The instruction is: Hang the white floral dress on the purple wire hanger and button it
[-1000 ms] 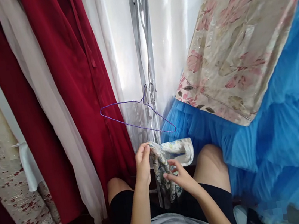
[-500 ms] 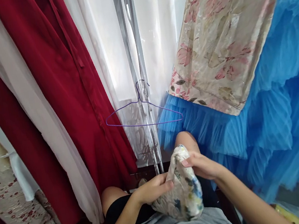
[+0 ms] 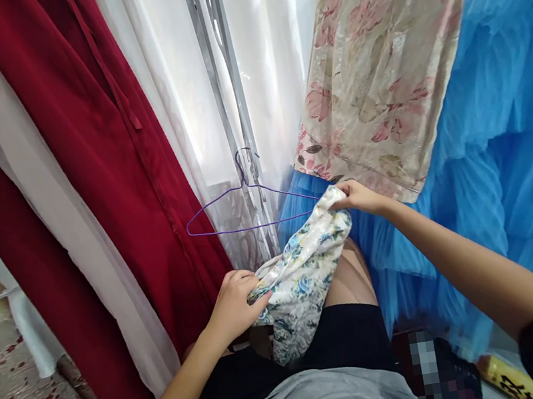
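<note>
Head view shows a white floral cloth (image 3: 303, 274) stretched slantwise above the person's lap, its upper right end pinched between thumb and fingers of the right hand (image 3: 360, 198) at the end of an outstretched arm, its lower left edge gripped by the left hand (image 3: 235, 304), nearer the body. That upper end overlaps the right corner of a purple hanger (image 3: 226, 231) at the metal pole (image 3: 202, 34). Upside-down lettering on the grey shirt (image 3: 322, 393) seems to include "handsome"; the rest is unclear.
</note>
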Action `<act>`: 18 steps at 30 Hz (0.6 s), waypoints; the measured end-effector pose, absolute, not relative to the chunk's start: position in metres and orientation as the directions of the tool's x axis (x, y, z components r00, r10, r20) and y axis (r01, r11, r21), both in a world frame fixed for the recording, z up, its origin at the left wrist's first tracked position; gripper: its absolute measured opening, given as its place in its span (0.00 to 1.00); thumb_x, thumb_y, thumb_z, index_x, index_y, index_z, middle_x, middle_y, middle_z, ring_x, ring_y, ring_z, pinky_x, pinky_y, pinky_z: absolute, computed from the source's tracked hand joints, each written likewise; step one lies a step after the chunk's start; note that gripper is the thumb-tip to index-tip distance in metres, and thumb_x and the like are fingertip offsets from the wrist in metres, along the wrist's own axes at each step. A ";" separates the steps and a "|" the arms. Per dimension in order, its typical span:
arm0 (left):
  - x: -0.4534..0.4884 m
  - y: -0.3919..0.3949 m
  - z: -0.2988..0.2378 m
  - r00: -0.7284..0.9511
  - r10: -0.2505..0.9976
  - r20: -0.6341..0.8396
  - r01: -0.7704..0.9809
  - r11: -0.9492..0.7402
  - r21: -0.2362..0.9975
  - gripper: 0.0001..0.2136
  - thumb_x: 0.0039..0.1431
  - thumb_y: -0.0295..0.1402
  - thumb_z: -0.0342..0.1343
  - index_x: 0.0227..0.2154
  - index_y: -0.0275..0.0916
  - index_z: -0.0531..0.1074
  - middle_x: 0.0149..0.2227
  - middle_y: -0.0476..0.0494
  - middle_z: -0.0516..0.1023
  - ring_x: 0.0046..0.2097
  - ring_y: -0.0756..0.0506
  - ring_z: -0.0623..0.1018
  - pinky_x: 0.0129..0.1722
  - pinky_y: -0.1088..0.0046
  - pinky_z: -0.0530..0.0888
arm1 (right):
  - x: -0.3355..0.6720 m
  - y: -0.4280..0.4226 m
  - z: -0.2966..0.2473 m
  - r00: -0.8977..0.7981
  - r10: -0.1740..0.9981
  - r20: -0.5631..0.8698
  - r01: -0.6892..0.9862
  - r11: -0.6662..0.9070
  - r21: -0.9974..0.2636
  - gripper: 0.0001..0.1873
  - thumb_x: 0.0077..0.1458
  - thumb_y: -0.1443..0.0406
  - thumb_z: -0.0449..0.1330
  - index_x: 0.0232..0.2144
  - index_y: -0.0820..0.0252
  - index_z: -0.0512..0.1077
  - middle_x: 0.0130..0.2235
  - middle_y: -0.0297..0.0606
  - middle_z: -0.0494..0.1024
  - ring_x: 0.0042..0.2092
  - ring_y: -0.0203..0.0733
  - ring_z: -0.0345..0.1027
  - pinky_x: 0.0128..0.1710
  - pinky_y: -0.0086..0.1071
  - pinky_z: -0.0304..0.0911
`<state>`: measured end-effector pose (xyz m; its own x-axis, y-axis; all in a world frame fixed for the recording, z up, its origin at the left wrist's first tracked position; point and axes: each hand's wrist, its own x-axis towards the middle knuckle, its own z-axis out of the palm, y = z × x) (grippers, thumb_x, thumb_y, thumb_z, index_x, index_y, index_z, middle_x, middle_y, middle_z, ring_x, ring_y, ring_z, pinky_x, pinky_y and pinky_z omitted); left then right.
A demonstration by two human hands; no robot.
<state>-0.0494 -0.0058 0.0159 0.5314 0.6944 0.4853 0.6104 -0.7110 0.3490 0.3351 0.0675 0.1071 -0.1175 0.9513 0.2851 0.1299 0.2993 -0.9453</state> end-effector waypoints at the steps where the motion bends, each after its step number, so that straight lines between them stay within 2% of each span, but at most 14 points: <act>1: -0.044 -0.008 0.024 0.537 0.676 0.504 0.583 -0.730 0.358 0.09 0.60 0.41 0.61 0.28 0.42 0.76 0.40 0.41 0.81 0.46 0.37 0.77 0.51 0.61 0.68 | 0.334 0.082 0.111 -0.058 0.957 0.285 0.101 0.289 -0.952 0.12 0.29 0.73 0.74 0.23 0.69 0.80 0.25 0.40 0.81 0.26 0.37 0.71 0.28 0.28 0.65; 3: -0.033 -0.013 0.039 0.545 0.661 0.515 0.521 -0.749 0.410 0.12 0.62 0.40 0.59 0.25 0.41 0.75 0.36 0.42 0.80 0.42 0.40 0.77 0.47 0.63 0.69 | 0.325 0.108 0.117 0.011 0.962 0.271 0.046 0.270 -0.962 0.10 0.32 0.73 0.73 0.22 0.69 0.78 0.24 0.39 0.80 0.25 0.36 0.70 0.27 0.27 0.64; 5: -0.022 -0.018 0.049 0.522 0.681 0.514 0.493 -0.732 0.470 0.16 0.64 0.40 0.57 0.21 0.40 0.71 0.28 0.45 0.75 0.35 0.43 0.74 0.40 0.67 0.68 | 0.310 0.130 0.123 0.008 0.966 0.259 0.011 0.259 -0.966 0.08 0.36 0.72 0.72 0.22 0.67 0.77 0.23 0.37 0.79 0.24 0.35 0.69 0.26 0.27 0.63; 9: -0.018 -0.018 0.057 0.443 0.743 0.501 0.489 -0.669 0.560 0.21 0.63 0.42 0.57 0.17 0.39 0.64 0.22 0.50 0.63 0.29 0.48 0.66 0.30 0.72 0.63 | 0.272 0.161 0.128 -0.102 0.973 0.205 0.001 0.207 -0.978 0.09 0.43 0.67 0.70 0.22 0.64 0.74 0.21 0.37 0.78 0.23 0.38 0.69 0.23 0.29 0.63; 11: -0.026 -0.014 0.057 0.414 0.769 0.487 0.484 -0.640 0.597 0.22 0.64 0.44 0.55 0.17 0.38 0.63 0.20 0.51 0.61 0.27 0.49 0.64 0.28 0.73 0.61 | 0.258 0.168 0.127 -0.173 0.971 0.167 0.016 0.172 -0.985 0.09 0.45 0.64 0.70 0.22 0.64 0.74 0.23 0.40 0.79 0.23 0.40 0.71 0.23 0.30 0.64; 13: -0.040 -0.009 0.055 0.403 0.784 0.471 0.493 -0.620 0.610 0.20 0.66 0.44 0.53 0.21 0.38 0.70 0.22 0.50 0.65 0.27 0.49 0.66 0.29 0.73 0.62 | 0.251 0.171 0.126 -0.223 0.965 0.138 0.035 0.149 -0.988 0.10 0.45 0.63 0.70 0.23 0.65 0.75 0.24 0.40 0.80 0.24 0.41 0.72 0.23 0.30 0.64; 15: -0.058 -0.002 0.051 0.389 0.788 0.477 0.522 -0.615 0.591 0.15 0.66 0.44 0.53 0.31 0.40 0.77 0.28 0.48 0.75 0.32 0.46 0.72 0.34 0.73 0.66 | 0.251 0.169 0.127 -0.248 0.961 0.126 0.050 0.143 -0.988 0.10 0.44 0.64 0.71 0.23 0.65 0.75 0.23 0.38 0.79 0.23 0.38 0.70 0.23 0.28 0.63; 17: -0.078 0.007 0.048 0.345 0.797 0.496 0.568 -0.598 0.566 0.14 0.67 0.45 0.53 0.39 0.41 0.78 0.34 0.46 0.79 0.36 0.44 0.75 0.39 0.72 0.68 | 0.255 0.166 0.130 -0.263 0.957 0.123 0.062 0.143 -0.988 0.10 0.42 0.65 0.72 0.22 0.65 0.75 0.21 0.35 0.77 0.21 0.36 0.68 0.22 0.26 0.62; 18: -0.089 0.012 0.047 0.324 0.812 0.486 0.588 -0.575 0.569 0.16 0.67 0.46 0.52 0.38 0.40 0.77 0.34 0.46 0.79 0.36 0.45 0.74 0.39 0.73 0.68 | 0.258 0.164 0.132 -0.272 0.955 0.118 0.071 0.142 -0.987 0.10 0.41 0.66 0.73 0.22 0.64 0.75 0.20 0.34 0.77 0.21 0.35 0.67 0.21 0.26 0.61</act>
<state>-0.0890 0.0118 0.0470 0.3238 0.8120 0.4856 0.5881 -0.5748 0.5690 0.2582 0.1638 0.1324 -0.2719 0.9550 0.1182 0.0707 0.1423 -0.9873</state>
